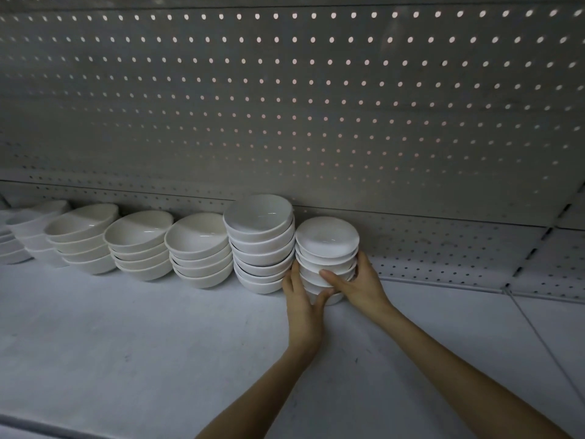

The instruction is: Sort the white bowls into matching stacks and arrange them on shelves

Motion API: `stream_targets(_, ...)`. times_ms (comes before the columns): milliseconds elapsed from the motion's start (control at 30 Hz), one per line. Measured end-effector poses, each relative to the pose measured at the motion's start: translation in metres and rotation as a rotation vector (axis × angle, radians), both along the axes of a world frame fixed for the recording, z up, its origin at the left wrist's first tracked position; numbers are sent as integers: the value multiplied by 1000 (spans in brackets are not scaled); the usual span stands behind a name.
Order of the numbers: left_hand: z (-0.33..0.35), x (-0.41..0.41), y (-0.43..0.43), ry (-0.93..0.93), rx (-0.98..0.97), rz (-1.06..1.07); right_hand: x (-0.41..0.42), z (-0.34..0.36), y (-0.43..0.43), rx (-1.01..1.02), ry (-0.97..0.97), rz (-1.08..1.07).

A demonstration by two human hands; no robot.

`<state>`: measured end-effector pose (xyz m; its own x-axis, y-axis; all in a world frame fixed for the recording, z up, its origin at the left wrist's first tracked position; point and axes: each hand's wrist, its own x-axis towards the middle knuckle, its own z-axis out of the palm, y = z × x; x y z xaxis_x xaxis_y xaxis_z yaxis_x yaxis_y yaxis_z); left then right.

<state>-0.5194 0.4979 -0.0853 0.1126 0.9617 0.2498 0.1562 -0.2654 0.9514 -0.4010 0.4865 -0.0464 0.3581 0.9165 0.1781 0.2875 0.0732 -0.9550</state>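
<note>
**Stack of small white ceramic bowls (327, 245) at the row's right end**

It stands on the white shelf board (126, 327), just beside a taller white bowl stack (261, 245). The left hand (302, 301) grips its left side and the right hand (359, 285) its right, thumbs across the front.

- Open shelf (158, 343) runs in front of the bowl row (139, 245) and right of the small stack (326, 242).
- The pegboard back wall (285, 122) closes the rear.
- The tall stack (259, 245) stands just beside the small stack's left.
</note>
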Motion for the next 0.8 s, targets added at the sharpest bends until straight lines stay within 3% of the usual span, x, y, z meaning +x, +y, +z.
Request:
stream_targets(467,5,-6,0,7,-6,-63,-6,1,1,12,20,-31)
stream_targets(667,9,-27,3,200,78,-217,-13,9,-7,-30,-24,-71)
stream_targets(800,23,-52,16,430,105,-323,-13,29,-16,-93,-114,0)
